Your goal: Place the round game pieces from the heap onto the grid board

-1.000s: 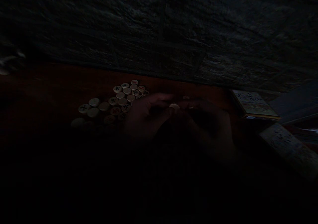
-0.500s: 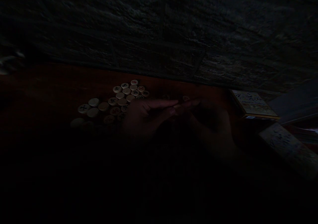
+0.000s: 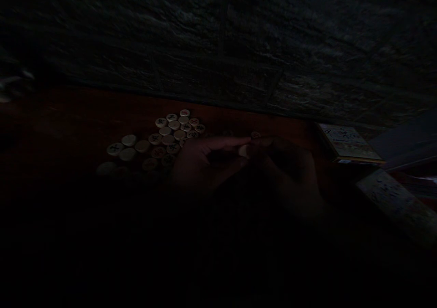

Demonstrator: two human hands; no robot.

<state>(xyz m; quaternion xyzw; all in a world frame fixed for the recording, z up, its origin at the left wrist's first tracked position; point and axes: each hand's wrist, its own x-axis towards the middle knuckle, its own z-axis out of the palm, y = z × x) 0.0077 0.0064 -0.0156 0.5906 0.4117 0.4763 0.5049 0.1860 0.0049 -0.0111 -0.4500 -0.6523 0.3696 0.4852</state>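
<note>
The scene is very dark. My left hand (image 3: 201, 164) and my right hand (image 3: 290, 166) meet fingertip to fingertip over a red table (image 3: 85, 116). A small pale round piece (image 3: 243, 150) shows between the fingertips, pinched by the left hand's fingers. The right hand's fingers curl toward it, but the dark hides whether they hold anything. A cluster of several round pale game discs (image 3: 170, 132) with dark and red characters lies just left of the left hand. One more disc (image 3: 255, 135) lies behind the fingertips.
More discs (image 3: 123, 146) spread to the left. A flat printed box (image 3: 346, 144) lies at the right, with a long pale box part (image 3: 396, 203) in front of it. A rough dark stone wall (image 3: 239, 48) rises behind the table.
A second ago a pale disc showed between the hands. Half a second ago the fingers lay flatter together. Now the left hand's fingers arch again with a pale piece at their tips.
</note>
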